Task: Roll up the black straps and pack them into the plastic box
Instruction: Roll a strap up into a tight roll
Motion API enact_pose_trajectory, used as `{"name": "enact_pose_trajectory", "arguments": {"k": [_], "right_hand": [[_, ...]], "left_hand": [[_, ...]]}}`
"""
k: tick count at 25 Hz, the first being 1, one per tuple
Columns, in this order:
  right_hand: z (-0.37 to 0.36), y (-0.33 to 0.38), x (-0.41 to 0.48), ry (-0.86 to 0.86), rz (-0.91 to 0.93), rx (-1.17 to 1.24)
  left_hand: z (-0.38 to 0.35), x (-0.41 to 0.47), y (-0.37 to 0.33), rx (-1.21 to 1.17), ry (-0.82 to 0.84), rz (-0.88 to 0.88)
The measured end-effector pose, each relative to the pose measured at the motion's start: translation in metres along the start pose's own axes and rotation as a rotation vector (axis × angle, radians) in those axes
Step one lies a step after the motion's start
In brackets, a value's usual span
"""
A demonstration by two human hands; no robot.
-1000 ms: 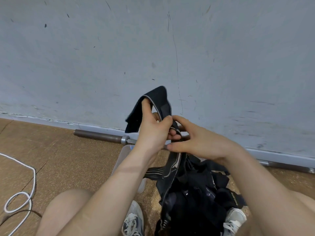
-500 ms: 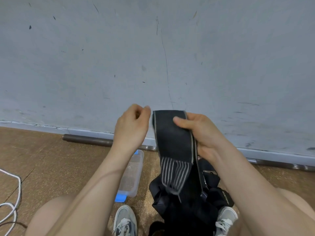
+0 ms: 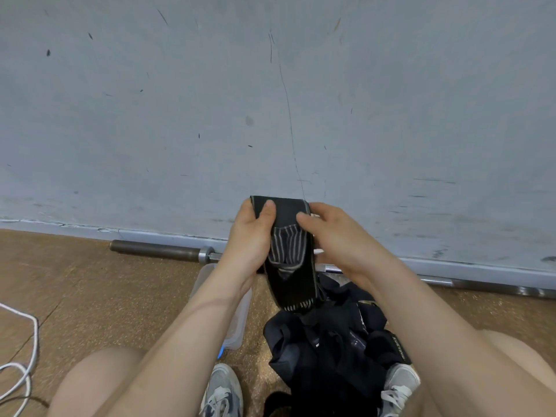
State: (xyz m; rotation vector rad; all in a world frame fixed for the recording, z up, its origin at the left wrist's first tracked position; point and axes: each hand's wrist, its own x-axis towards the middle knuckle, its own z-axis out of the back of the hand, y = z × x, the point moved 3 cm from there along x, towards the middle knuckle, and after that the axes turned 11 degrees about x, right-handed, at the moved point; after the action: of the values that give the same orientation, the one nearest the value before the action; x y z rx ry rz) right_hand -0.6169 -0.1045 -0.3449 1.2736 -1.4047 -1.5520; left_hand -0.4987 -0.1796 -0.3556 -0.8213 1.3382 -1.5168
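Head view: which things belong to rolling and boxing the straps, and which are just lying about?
Job: black strap held by left hand and right hand; pile of black straps; plastic box.
Lying about: barbell; white cable.

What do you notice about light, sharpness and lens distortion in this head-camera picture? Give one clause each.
Head view: light is soft and even, no glare on the wall; the left hand, right hand and black strap are sharp; the strap pile is too dark for detail; the wide lens stretches everything near the lower edge.
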Motion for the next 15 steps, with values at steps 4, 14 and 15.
{"name": "enact_pose_trajectory", "arguments": {"k": [4,14,15], "right_hand": [[-0.005,-0.007,0.005,-0.101,0.137,-0.113],[-0.002,0.020,-0.009,-0.022,0.355,-0.242],[0.001,0.022,-0.009,-0.021,0.337,-0.218]], "left_hand": [[-0.003,-0.001,0.001,-0.016,0.166,0.009],[0.013,-0.006,-0.013,-0.169,-0.111,-0.086],[0.013,-0.006,-0.013,-0.163,-0.077,-0.113]]}}
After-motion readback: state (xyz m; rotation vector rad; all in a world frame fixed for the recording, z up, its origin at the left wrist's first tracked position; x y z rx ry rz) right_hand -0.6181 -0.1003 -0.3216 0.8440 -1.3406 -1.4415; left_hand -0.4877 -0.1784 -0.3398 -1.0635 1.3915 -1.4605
